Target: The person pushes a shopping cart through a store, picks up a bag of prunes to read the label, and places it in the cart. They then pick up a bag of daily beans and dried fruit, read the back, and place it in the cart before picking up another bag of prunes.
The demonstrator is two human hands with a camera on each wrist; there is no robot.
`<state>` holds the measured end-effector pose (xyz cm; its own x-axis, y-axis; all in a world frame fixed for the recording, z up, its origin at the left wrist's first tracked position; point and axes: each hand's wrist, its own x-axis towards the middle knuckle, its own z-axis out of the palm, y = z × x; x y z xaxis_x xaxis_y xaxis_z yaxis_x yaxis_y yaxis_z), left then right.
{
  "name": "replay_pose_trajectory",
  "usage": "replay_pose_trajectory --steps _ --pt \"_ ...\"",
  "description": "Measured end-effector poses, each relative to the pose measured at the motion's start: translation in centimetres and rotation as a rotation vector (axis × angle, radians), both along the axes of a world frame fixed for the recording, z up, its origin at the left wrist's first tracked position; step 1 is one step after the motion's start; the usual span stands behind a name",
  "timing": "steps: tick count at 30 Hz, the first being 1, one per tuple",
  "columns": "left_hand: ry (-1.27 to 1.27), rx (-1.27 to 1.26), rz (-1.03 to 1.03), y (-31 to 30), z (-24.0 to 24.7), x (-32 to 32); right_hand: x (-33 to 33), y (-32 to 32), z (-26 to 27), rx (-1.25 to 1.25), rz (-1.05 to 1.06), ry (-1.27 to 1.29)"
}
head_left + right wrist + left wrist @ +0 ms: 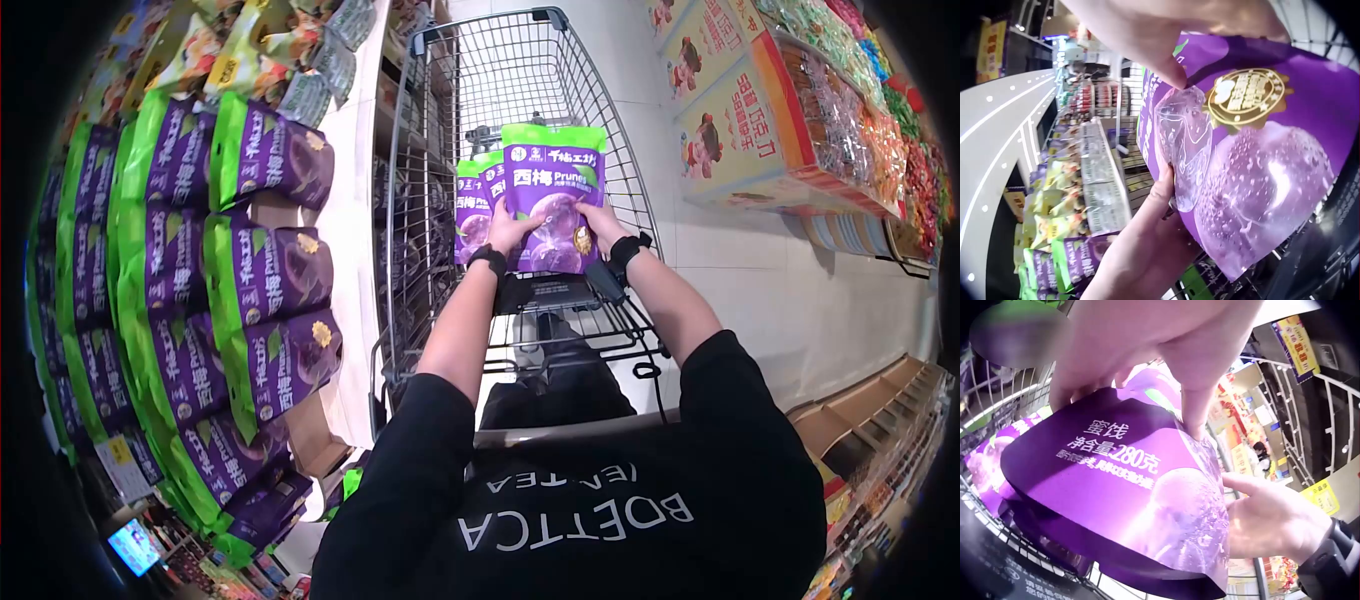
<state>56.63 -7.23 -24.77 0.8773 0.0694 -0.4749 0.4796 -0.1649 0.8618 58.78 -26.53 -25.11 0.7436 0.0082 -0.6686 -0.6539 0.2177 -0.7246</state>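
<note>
A purple bag of prunes point(553, 180) with a green top is held upright between both hands over the shopping cart. My left hand point(510, 232) grips its left side, the thumb lying across the front. On the opposite side my right hand point(601, 226) holds the edge, thumb also on the front. The left wrist view shows the lower part of the bag point(1110, 469) and the right hand point(1279, 519) at its far edge. In the right wrist view the left thumb presses the shiny front of the bag point(1260, 181). More prune bags point(470, 210) stand just behind it to the left.
The wire shopping cart point(590, 75) stands directly before the person. Rows of matching prune bags point(275, 265) fill the display at left, with a price tag point(122, 465) below. Printed cardboard boxes point(735, 120) holding wrapped sweets line the right, across the tiled floor point(730, 290).
</note>
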Motion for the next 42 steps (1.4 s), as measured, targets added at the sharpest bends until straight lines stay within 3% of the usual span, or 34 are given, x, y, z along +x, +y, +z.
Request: replay_pose_trajectory --steps 1,3,4,5,8,11,12,13,15,16,19,20,22,24,25,27,29,30,32,40,42 --pt "0.014 0.060 -0.007 -0.3 -1.3 0.1 -0.2 -0.4 -1.0 -0.007 0.008 0.043" --pt "0.069 -0.055 -0.018 -0.2 -3.4 -0.4 -0.3 -1.7 -4.8 -0.040 0.077 0.135" --pt "0.117 -0.008 -0.018 -0.5 -2.4 -0.6 -0.3 -2.2 -5.9 0.028 0.130 0.179" --pt "0.035 0.022 -0.026 -0.6 -3.9 -1.0 -0.7 -1.3 1.1 0.030 0.148 0.236" --pt "0.077 -0.020 -0.090 -1.4 -2.0 -0.5 -0.3 -1.7 0.1 -0.078 0.203 0.268" --pt "0.036 -0.040 -0.091 -1.3 0.7 1.3 0.4 -0.7 5.4 0.031 0.312 0.196" --pt "-0.010 -0.238 -0.082 -1.5 4.6 1.6 0.4 -0.2 8.6 0.115 0.338 0.065" --pt "-0.095 -0.165 -0.132 -1.2 6.7 2.1 0.2 0.2 12.0 0.198 0.364 -0.073" --pt "-0.263 -0.141 -0.206 -0.9 14.3 1.3 -1.7 0.7 18.8 0.081 0.524 -0.280" --pt "-0.373 -0.126 -0.235 -1.1 20.7 -1.0 -3.3 0.7 22.0 -0.082 0.644 -0.469" --pt "-0.716 0.101 -0.299 0.1 32.8 -10.6 -11.3 0.7 29.6 -0.327 0.865 -0.876" --pt "-0.835 0.313 -0.317 0.6 36.4 -15.2 -14.6 0.8 31.9 -0.339 0.937 -0.909" --pt "-1.003 0.460 -0.328 1.7 39.7 -23.4 -20.6 1.1 32.5 -0.429 1.094 -0.752" --pt "-1.020 0.521 -0.275 2.7 38.9 -30.1 -25.8 1.1 28.9 -0.734 1.162 -0.874" --pt "-0.950 0.511 -0.236 3.1 36.9 -32.3 -27.8 0.8 26.9 -0.847 1.233 -0.752" --pt "-0.880 0.648 -0.230 4.6 29.5 -33.7 -31.0 0.9 24.0 -1.038 1.217 -0.738" --pt "-0.690 0.830 -0.296 6.3 21.5 -33.9 -33.1 0.9 21.5 -1.268 0.988 -0.983" --pt "-0.672 0.959 -0.341 6.9 17.9 -33.8 -33.2 1.1 20.7 -1.282 0.974 -1.004" --pt "-0.680 0.970 -0.254 6.2 18.2 -34.8 -33.9 1.5 19.2 -1.441 0.820 -1.005" --pt "-0.629 1.034 -0.239 5.2 18.4 -40.0 -39.2 0.3 18.1 -1.473 0.768 -1.002" --pt "-0.683 1.087 -0.395 5.6 19.4 -43.1 -41.0 -0.1 17.6 -1.455 0.813 -1.019"
